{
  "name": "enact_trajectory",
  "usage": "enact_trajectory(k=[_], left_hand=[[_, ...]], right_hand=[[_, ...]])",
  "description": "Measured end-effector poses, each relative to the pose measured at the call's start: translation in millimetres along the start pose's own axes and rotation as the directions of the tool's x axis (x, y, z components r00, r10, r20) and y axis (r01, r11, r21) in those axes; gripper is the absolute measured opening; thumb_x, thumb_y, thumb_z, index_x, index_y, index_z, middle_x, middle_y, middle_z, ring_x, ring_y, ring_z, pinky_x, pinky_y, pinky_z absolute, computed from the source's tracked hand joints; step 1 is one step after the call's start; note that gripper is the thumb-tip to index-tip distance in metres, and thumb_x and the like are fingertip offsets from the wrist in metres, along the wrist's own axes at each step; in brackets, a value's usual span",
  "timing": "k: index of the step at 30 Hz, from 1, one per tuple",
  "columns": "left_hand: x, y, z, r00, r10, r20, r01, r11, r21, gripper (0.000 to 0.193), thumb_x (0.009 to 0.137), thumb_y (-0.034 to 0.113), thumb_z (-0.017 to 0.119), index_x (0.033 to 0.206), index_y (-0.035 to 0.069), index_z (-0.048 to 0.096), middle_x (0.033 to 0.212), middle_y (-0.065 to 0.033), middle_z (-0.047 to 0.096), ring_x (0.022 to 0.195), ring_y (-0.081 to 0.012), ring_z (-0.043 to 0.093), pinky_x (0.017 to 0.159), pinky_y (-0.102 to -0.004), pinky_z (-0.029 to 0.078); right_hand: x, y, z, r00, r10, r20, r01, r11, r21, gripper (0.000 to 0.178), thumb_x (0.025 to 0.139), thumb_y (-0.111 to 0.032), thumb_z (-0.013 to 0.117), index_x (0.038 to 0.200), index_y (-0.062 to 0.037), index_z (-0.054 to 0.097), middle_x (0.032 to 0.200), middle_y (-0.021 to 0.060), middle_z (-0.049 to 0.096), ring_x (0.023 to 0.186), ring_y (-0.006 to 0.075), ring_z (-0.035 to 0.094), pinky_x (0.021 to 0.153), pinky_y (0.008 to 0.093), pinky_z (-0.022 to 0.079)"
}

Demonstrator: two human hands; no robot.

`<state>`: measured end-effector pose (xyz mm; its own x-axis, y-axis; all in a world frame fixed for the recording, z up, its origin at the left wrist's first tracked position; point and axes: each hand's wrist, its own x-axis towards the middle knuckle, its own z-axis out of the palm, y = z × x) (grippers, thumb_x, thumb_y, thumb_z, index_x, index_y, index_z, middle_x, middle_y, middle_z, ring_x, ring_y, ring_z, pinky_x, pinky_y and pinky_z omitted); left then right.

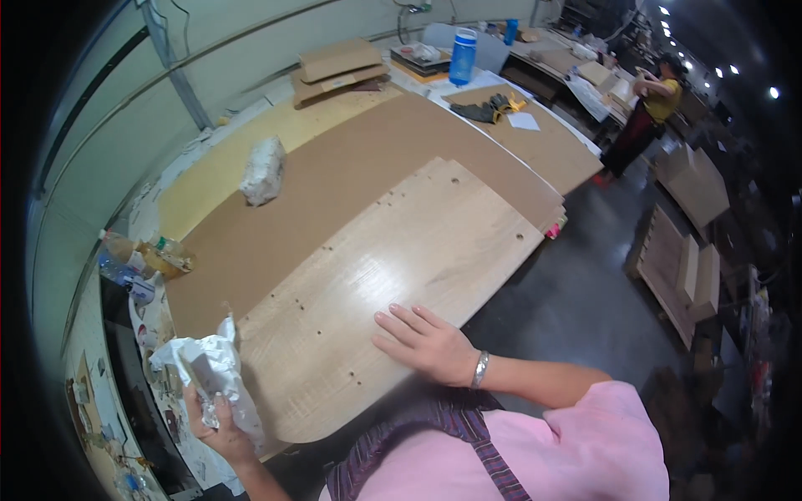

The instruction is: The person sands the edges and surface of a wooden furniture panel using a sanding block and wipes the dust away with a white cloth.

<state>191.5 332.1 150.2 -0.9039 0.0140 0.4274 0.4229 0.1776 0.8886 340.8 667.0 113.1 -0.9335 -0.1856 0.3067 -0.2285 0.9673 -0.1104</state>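
**Closed on a silvery wrap (219,361) with the left hand (219,427), flat on a pale wooden panel (401,242) with the right hand (428,344)**

Grips the silvery wrap between thumb and fingers on the left, just beside the near-left end of the panel; cannot tell from this angle whether in contact with the wood. Looks crumpled and loose, with a peak sticking up; impossible to make out any contents.

Rests the right hand palm down about midway along the panel, by the long edge closest to the body, gripping nothing, with fingers slightly spread and pointing across the length.

Runs lengthwise from near left to far right, set aslant on a brown board (359,159), with a rounded corner at the near-left end and small dark holes along the far long edge. Leaves a broad strip of the brown board bare beyond, with a white wrapped block (263,171) by its far edge.

Turns, as judged from position, on that long axis: off to the right and away from the left hand, directly beneath the right. Nearer, therefore, with the right hand. Leaves roughly the near-left half between the two hands, with the rest reaching toward the far-right corner of the brown board.
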Motion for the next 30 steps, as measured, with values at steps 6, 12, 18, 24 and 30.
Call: enact_trajectory(k=[6,12,18,24,30], left_hand=[[-11.1,-11.7,-41.3,0.996,-0.017,-0.089,0.026,0.994,0.104,0.045,0.089,0.015,0.059,0.128,-0.006,0.052,0.122,-0.0129,0.056,0.108,-0.0209,0.053,0.097,-0.0335,0.040],[-5.9,1.3,-122.1,0.884,0.101,-0.457,0.013,0.971,0.240,0.048,0.095,0.024,0.059,0.131,-0.007,0.051,0.132,-0.0166,0.051,0.115,-0.0243,0.054,0.098,-0.0356,0.044],[-24.9,37.3,-139.1,0.747,0.011,-0.665,-0.067,0.996,-0.058,0.060,0.090,0.025,0.066,0.134,-0.009,0.047,0.136,-0.0206,0.048,0.117,-0.0305,0.054,0.095,-0.0441,0.049],[-61.6,49.4,-87.3,0.846,0.110,-0.522,-0.066,0.993,0.102,0.051,0.088,0.023,0.062,0.126,-0.009,0.051,0.114,-0.0158,0.059,0.096,-0.0234,0.059,0.084,-0.0354,0.048],[-82.2,49.0,-50.1,0.861,0.177,-0.477,-0.008,0.942,0.335,0.053,0.082,0.021,0.063,0.122,-0.012,0.054,0.115,-0.0157,0.060,0.101,-0.0215,0.057,0.091,-0.0341,0.044]], right_hand=[[-13.2,-19.7,19.5,0.950,-0.020,-0.311,0.013,1.000,-0.025,0.037,0.083,-0.016,0.055,0.119,-0.0112,0.063,0.133,0.0126,0.058,0.119,0.0315,0.058,0.099,0.0444,0.047],[-3.1,-21.4,-41.0,0.918,-0.113,-0.381,0.129,0.991,0.017,0.034,0.075,-0.015,0.062,0.108,-0.0069,0.067,0.117,0.0145,0.066,0.108,0.0296,0.065,0.089,0.0388,0.053],[118.1,29.3,-141.0,0.833,-0.306,-0.461,0.284,0.952,-0.117,0.018,0.068,-0.016,0.074,0.074,-0.0078,0.059,0.073,0.0107,0.061,0.062,0.0289,0.060,0.055,0.0399,0.045],[249.6,64.2,-101.6,0.997,-0.055,-0.056,0.063,0.989,0.137,0.048,0.079,-0.047,0.066,0.067,-0.0005,0.062,0.059,0.0158,0.058,0.059,0.0338,0.058,0.057,0.0426,0.044],[269.1,78.8,-37.5,0.983,0.002,0.183,-0.045,0.972,0.231,0.051,0.077,-0.052,0.065,0.072,-0.0021,0.070,0.068,0.0195,0.065,0.068,0.0329,0.063,0.066,0.0424,0.049]])
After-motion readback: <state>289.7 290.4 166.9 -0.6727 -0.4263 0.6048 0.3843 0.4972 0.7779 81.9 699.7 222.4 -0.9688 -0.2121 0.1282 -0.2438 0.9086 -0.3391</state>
